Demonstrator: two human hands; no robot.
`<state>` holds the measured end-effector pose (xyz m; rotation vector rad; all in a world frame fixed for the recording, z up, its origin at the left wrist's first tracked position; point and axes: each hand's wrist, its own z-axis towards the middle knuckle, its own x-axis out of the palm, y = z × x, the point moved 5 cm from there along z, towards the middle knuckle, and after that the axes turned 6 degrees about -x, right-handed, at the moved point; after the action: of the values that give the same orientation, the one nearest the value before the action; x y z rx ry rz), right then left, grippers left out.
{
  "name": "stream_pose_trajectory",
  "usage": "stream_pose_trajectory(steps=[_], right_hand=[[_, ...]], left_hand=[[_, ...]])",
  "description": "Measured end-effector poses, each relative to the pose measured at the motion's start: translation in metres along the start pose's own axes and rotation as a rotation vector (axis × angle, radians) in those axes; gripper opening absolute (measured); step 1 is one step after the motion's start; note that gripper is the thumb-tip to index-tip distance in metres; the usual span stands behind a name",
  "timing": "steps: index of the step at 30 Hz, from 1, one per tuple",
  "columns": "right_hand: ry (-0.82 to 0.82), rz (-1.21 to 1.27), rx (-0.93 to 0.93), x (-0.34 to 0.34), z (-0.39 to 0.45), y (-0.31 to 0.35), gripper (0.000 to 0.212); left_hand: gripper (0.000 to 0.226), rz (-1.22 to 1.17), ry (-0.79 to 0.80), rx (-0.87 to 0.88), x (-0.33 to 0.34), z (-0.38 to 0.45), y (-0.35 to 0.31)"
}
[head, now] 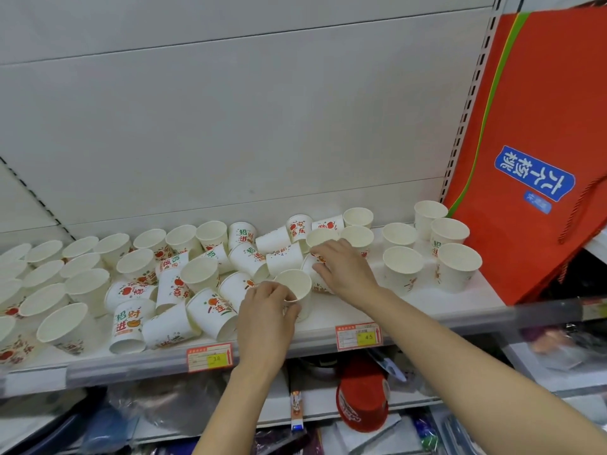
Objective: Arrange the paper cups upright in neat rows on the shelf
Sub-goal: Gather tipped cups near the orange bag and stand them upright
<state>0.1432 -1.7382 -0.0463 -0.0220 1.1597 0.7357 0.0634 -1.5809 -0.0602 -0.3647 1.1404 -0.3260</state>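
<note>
Head camera looks down at a white shelf [331, 315] full of paper cups [210, 277]. Most cups are white inside with red, green and orange pictures and writing on the outside.

On the far left, many cups stand upright in rows [49, 284]. In the middle there is a messy pile [184, 290]. Some cups there lie on their sides, some lean on each other, and one near the front edge is upside down [128, 326]. On the right, a few cups stand upright [427, 247], a little apart from each other, next to a big red bag [532, 126] with a blue label.

The left hand [267, 311] is curled around the side of one upright cup [295, 287] near the front of the shelf. Its fingers are touching the rim and wall, so it is gripping that cup. The right hand [345, 267] is just behind and to the right, with its fingers bent down over a cup that lies tipped over [320, 285]. The fingers touch that cup, but I cannot tell if they hold it tight.

Two red and yellow price tags [358, 336] are stuck on the front edge of the shelf. Below the shelf there is a red cap [361, 395] and some things in plastic bags, which look blurry.
</note>
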Motion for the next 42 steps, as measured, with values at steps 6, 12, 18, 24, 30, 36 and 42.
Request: stream_pose_trajectory(steps=[6, 12, 18, 24, 30, 36, 42], right_hand=[[0.246, -0.239, -0.058, 0.021, 0.014, 0.009, 0.055], [0.011, -0.071, 0.083, 0.001, -0.011, 0.000, 0.034], [-0.245, -0.085, 0.189, -0.031, -0.060, -0.027, 0.038], [-0.281, -0.272, 0.150, -0.038, -0.081, -0.043, 0.038], [-0.320, -0.350, 0.163, -0.044, -0.086, -0.049, 0.038], [-0.484, -0.298, 0.047, -0.061, -0.074, -0.037, 0.030], [-0.468, -0.285, 0.023, -0.068, -0.023, -0.043, 0.019]], left_hand=[[0.020, -0.117, 0.049, -0.110, -0.006, 0.003, 0.010], [0.027, -0.185, 0.087, -0.137, -0.005, 0.006, 0.006], [0.026, -0.239, 0.127, -0.091, 0.017, 0.013, -0.021], [0.026, -0.259, 0.166, -0.038, 0.037, 0.025, -0.044], [0.041, -0.284, 0.170, 0.030, 0.041, 0.032, -0.050], [0.041, -0.330, 0.020, 0.055, 0.006, 0.078, -0.018], [0.033, 0.019, 0.157, -0.047, 0.022, 0.167, 0.019]])
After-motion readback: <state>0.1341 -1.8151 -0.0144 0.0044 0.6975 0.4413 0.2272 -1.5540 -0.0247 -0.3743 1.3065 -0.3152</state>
